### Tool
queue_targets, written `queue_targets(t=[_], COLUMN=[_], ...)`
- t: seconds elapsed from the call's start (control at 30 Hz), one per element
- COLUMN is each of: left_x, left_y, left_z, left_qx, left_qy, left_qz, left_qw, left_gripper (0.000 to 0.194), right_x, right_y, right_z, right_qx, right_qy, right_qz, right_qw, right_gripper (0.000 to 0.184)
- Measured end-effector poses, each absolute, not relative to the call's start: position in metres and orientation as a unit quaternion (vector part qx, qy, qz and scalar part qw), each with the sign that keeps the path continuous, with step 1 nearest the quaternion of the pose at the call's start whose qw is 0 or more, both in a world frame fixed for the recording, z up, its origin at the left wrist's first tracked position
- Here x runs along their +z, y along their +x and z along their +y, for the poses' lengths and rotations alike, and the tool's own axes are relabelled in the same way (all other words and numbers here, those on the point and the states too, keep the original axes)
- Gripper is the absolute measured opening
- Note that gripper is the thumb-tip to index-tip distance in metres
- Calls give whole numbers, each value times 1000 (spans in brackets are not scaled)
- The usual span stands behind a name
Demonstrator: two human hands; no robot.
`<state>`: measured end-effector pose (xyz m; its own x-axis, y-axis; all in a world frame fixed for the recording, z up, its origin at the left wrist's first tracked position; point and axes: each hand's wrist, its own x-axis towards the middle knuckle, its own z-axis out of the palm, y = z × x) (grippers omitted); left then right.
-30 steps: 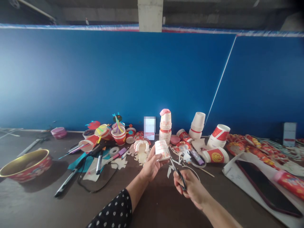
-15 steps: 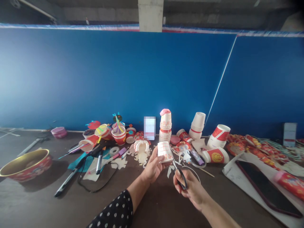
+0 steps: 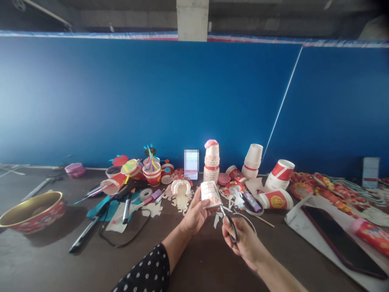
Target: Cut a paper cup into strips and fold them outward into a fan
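Far left: red bowl [image 3: 33,211] with gold interior, well apart from both hands. Next along the table [image 3: 206,263]: long black craft knife [image 3: 85,233], black marker [image 3: 127,209] and tape roll [image 3: 146,194]. Blade state of the knife not resolvable from this view; risk of a cut or a knock if the forearm swings outward.

Just beside the left hand [image 3: 194,215]: fringed paper cup [image 3: 181,194], tipped over among paper offcuts. Left hand: grip closed around a white paper cup [image 3: 210,194] with red ruled lines, held tilted above the table. Too loose a hold: cup free to rotate or buckle, cut line lost. Right hand [image 3: 246,243]: grip clamped on black-handled scissors [image 3: 231,229], blade tips at the cup's lower edge, blade opening too small to tell. Fingers of the left hand close to the blades: risk of a nick, especially with a forced cut through thin paper, and of a tear.

Behind the held cup: tall stack of paper cups [image 3: 212,162], liable to topple if bumped. Further right: small paper doll [image 3: 235,194], red-printed cup [image 3: 276,199] on its side, free to roll, then black phone [image 3: 340,243] on a white sheet.
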<state>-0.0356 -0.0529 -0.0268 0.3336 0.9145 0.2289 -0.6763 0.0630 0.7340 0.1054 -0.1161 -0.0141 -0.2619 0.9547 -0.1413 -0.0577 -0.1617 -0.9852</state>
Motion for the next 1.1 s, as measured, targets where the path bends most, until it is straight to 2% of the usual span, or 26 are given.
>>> queue_targets(t=[0.47,0.97,1.1], left_x=[-29,-27,-25], left_y=[-34,-35,-35], left_z=[-54,-54,-54], left_qx=[546,547,555], left_qy=[403,410,391], left_qz=[136,143,158], left_qw=[722,716,717], left_gripper=[61,51,42], right_x=[-11,-15,-14], right_y=[107,107,107], right_z=[-116,-114,-114], right_qx=[632,616,619], right_qy=[-434,-460,-459], right_qz=[-498,-481,-477], right_qw=[404,422,422], right_gripper=[54,52,52])
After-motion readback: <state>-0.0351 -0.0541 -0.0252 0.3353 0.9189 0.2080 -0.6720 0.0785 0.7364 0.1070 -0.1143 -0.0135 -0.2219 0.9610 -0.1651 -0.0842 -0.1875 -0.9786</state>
